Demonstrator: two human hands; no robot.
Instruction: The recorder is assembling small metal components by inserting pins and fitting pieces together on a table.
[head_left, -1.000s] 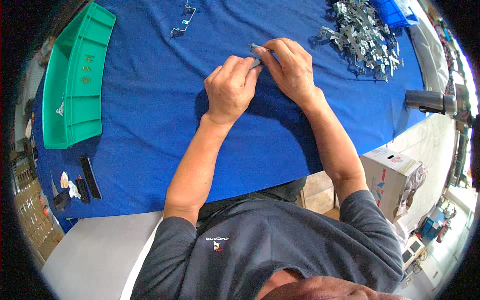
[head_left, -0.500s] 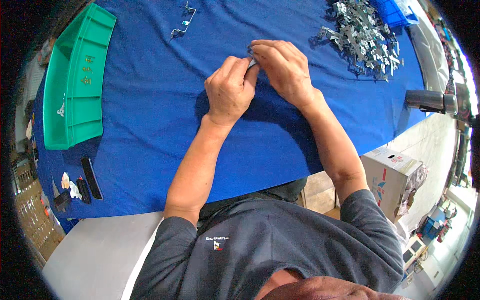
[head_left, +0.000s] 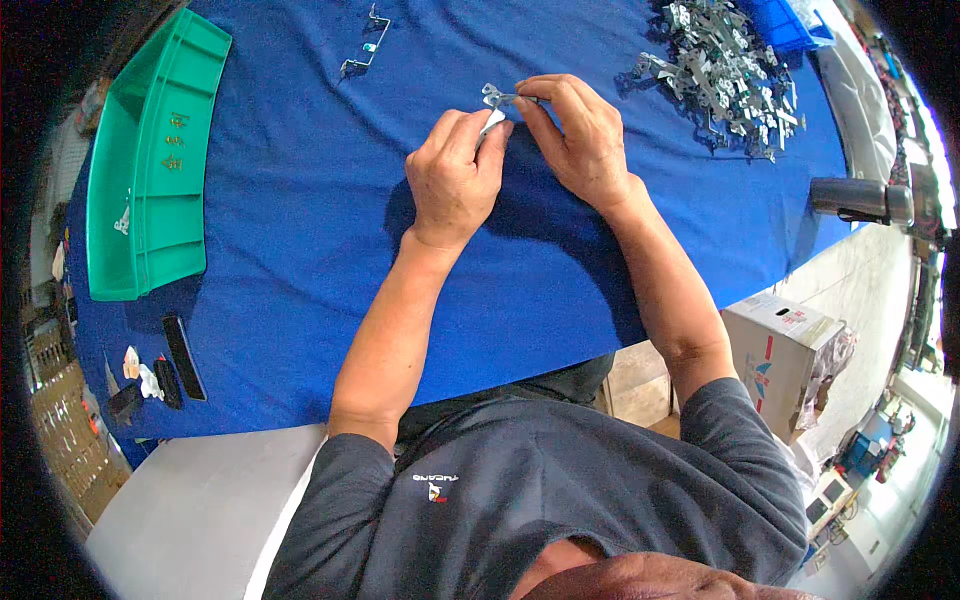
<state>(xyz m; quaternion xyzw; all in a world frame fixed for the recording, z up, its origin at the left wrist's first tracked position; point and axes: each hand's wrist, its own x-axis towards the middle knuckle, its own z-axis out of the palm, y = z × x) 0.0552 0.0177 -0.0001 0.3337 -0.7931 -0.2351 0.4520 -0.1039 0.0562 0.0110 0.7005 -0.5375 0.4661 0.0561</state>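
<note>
Over the middle of the blue cloth, a small silvery metal bracket (head_left: 491, 121) is pinched between the thumb and fingers of my left hand (head_left: 452, 178). Its bent, holed end (head_left: 490, 94) sticks up past the fingertips. Close by on the right, my right hand (head_left: 580, 135) grips the arm of the metal piece that runs out from that end, thumb below and index finger above. Whether this is one bracket or two touching pieces I cannot tell. Another thin bent metal bracket (head_left: 368, 47) lies alone on the cloth farther off.
A heap of metal brackets (head_left: 725, 75) covers the far right, beside a blue bin (head_left: 790, 25). On the left stands a green tray (head_left: 150, 275) with a small metal piece inside. A phone (head_left: 184, 357) lies near left; a dark cylinder (head_left: 862, 202) sits at the right edge.
My right hand has drawn slightly back to the right, its fingers straightening into a pinch. The metal piece's holed end, hidden before, now shows between my hands.
</note>
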